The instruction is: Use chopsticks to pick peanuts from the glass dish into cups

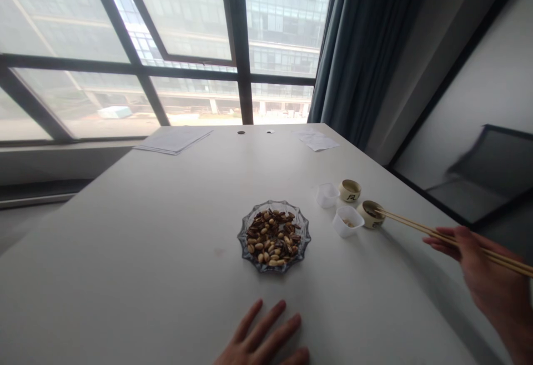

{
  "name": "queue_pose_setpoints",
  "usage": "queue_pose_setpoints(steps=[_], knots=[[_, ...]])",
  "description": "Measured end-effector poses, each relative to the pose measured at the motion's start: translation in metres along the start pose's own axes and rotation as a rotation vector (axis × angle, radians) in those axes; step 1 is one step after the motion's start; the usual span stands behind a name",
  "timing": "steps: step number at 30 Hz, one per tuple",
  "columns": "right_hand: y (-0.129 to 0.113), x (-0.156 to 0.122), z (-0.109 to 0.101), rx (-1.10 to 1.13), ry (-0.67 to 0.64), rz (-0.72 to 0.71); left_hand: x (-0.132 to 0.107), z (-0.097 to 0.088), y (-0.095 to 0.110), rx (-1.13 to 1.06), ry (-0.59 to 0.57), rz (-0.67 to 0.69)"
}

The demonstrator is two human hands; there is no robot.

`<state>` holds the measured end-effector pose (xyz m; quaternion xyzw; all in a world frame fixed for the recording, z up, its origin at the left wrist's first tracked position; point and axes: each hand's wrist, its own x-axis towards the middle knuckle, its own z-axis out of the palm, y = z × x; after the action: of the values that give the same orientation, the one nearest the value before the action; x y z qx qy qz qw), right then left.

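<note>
My right hand (478,259) is closed around a pair of wooden chopsticks (410,222). Their tips reach into the nearer of two small beige cups, a cup (376,224) with some dark bits inside. My left hand (264,340) rests with its fingers spread on the table just in front of a glass bowl (300,259). Pistachios and other dark nuts (272,237) fill this scalloped bowl. Beside the cup stands a white plastic container (343,228) holding a few pale pieces. Behind it are a second plastic container (326,197) and the other beige cup (348,193), marked with a dark character.
White paper sheets (172,140) lie at the table's far left, and another sheet (318,140) at the far right. Two round holes sit near the back edge of the white table (166,231). A dark curtain (353,37) hangs beside the windows; a chair (495,154) shows at right.
</note>
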<state>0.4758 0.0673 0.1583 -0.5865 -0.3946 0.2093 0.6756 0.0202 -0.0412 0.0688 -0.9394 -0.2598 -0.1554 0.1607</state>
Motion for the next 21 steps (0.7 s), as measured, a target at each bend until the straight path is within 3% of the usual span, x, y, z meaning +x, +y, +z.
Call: queue_pose_setpoints(steps=[8, 10, 14, 17, 21], knots=[[-0.017, -0.017, 0.01, 0.099, -0.005, -0.042, 0.0, -0.002, -0.001, -0.023, -0.019, -0.001], [-0.023, -0.032, 0.023, 0.13, -0.123, -0.012, 0.0, -0.002, -0.001, -0.029, -0.033, -0.001], [-0.035, -0.069, 0.068, 0.168, -0.53, -0.004, -0.001, -0.002, 0.0, -0.052, -0.028, -0.013], [-0.041, -0.089, 0.105, 0.195, -0.681, 0.012, 0.0, 0.001, 0.002, -0.047, -0.026, -0.033], [-0.041, -0.094, 0.137, 0.217, -0.855, 0.014, -0.001, 0.008, 0.005, -0.031, 0.103, -0.06]])
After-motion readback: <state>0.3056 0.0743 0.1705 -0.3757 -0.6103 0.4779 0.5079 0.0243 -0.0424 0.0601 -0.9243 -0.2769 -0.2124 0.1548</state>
